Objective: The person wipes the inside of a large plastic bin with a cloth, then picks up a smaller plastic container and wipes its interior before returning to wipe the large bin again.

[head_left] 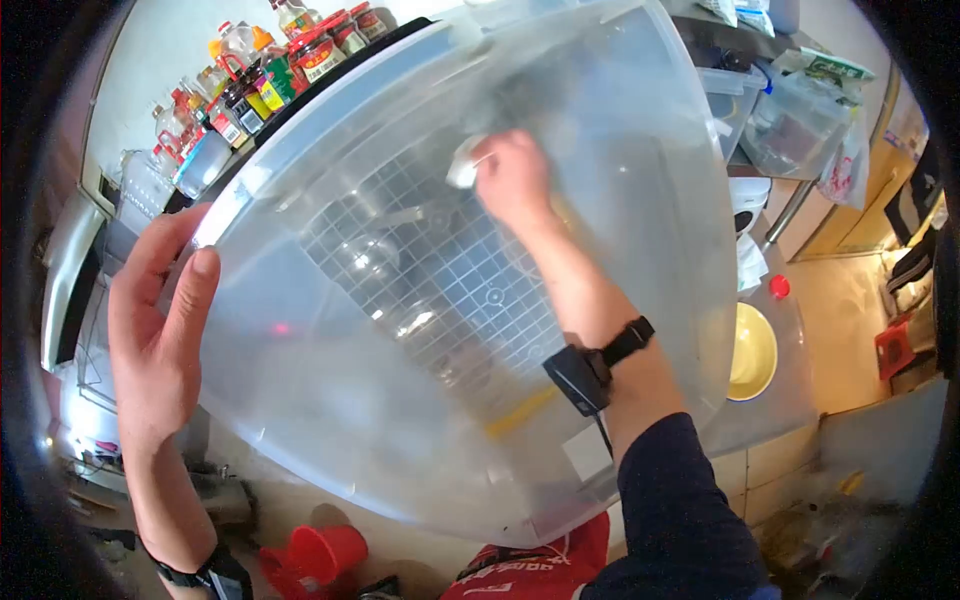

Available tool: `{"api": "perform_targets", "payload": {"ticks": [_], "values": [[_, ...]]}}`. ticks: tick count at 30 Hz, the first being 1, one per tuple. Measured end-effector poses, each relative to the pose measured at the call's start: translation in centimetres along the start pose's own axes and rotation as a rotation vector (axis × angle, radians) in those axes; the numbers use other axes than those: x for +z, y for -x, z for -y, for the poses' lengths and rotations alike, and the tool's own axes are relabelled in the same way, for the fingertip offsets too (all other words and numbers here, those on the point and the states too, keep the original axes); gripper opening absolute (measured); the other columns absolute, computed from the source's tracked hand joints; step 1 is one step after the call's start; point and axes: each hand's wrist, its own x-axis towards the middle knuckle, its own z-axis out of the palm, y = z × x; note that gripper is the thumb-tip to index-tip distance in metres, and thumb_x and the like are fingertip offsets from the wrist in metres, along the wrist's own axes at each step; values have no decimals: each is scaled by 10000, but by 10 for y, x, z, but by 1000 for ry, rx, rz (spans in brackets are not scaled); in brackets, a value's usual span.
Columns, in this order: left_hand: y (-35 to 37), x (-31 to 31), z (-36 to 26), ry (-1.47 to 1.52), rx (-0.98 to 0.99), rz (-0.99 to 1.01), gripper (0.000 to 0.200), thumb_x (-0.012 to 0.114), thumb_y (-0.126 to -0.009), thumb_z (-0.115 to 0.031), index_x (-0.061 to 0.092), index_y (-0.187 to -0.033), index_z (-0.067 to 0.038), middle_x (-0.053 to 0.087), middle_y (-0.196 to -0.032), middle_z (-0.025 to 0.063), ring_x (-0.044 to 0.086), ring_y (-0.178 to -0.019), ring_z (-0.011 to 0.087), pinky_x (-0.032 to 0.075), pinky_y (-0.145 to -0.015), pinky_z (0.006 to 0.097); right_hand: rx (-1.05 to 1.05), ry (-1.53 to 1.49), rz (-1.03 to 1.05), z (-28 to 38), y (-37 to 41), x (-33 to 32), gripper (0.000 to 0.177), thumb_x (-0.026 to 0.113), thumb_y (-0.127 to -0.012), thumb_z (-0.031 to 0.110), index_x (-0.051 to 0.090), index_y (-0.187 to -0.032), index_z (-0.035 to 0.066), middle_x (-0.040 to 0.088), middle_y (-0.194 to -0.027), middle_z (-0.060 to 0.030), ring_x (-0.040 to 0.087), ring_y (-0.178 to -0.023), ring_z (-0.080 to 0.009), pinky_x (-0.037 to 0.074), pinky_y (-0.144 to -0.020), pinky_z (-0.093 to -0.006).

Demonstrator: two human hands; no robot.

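Observation:
A large translucent plastic storage box (640, 230) fills the middle of the view, tilted so that I look into it. My left hand (160, 330) grips its rim at the left, thumb on the near side and fingers behind the edge. Inside the box, my right hand (515, 180) is closed on a white cloth (463, 165), which lies at the inner wall near the top. Part of the cloth is hidden by my fingers. A grid pattern (440, 270) shows on or through the bottom of the box.
Bottles and jars (320, 55) crowd a shelf at the upper left. Clear plastic containers (795, 125) stand on a shelf at the right, above a yellow bowl (750, 350) and a red cap (779, 287). Below the box, a red bucket (328, 552) sits on the floor.

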Motion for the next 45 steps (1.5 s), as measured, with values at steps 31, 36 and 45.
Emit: {"api": "perform_targets", "payload": {"ticks": [31,36,45], "values": [[-1,0,8,84,7,-8,352,589,-959,-219,574,-1191,44,605,-1003,29,496,-878,70,400,-778,210,761,-997,-467,40,-22,56,254,531,-833,-29,509,-1082,15,596,-1008,-86,573,-853,-159,486,-704,-280],[-2,0,7,42,74,-12,328,580,-961,-197,576,-1184,44,585,-966,10,482,-849,61,379,-761,190,641,-857,-210,62,-5,97,296,572,-771,-18,542,-1061,34,608,-984,-57,573,-870,-146,475,-748,-298],[-5,5,13,111,-8,-61,340,603,-950,-215,586,-1176,39,619,-979,32,513,-868,72,409,-776,205,-49,-505,282,125,65,87,186,572,-736,8,615,-916,26,621,-899,-154,609,-852,-304,485,-737,-367]]}}
